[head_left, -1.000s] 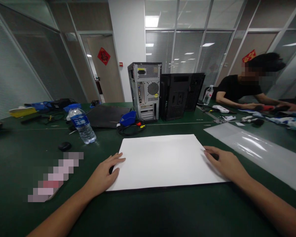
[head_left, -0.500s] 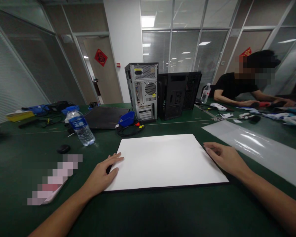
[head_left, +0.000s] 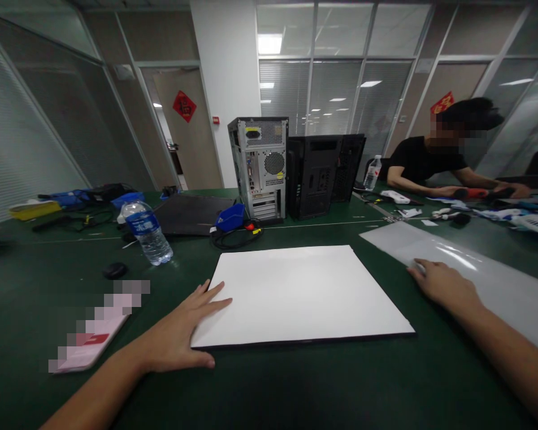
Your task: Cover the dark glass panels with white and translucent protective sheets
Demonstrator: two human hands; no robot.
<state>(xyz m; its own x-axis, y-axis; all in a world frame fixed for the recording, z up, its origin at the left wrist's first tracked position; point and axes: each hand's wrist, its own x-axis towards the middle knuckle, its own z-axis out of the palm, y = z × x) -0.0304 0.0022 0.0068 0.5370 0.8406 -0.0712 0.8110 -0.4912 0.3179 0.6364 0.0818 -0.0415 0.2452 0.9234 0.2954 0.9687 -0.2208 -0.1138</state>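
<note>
A flat white rectangular panel (head_left: 300,295) with a thin dark edge lies on the green table in front of me. My left hand (head_left: 182,328) rests at its left edge, open, fingers spread over the white surface and thumb below the near corner. To the right, my right hand (head_left: 451,289) is closed on the near edge of a glossy translucent plastic sheet (head_left: 488,269). Its fingertips are partly hidden at that edge. The sheet lies slantwise on the table and runs out of view at the right.
A water bottle (head_left: 147,233), a black round object (head_left: 115,270) and a pink item (head_left: 94,340), partly pixelated, are on the left. Behind the panel stand a computer tower (head_left: 262,167) and black cases (head_left: 316,176). A person (head_left: 430,164) in black sits at the far right.
My right hand has left the panel's right side and moved right onto the plastic sheet, whose far-left corner has shifted slightly left. The left hand's fingers have spread, with the thumb moving nearer me.
</note>
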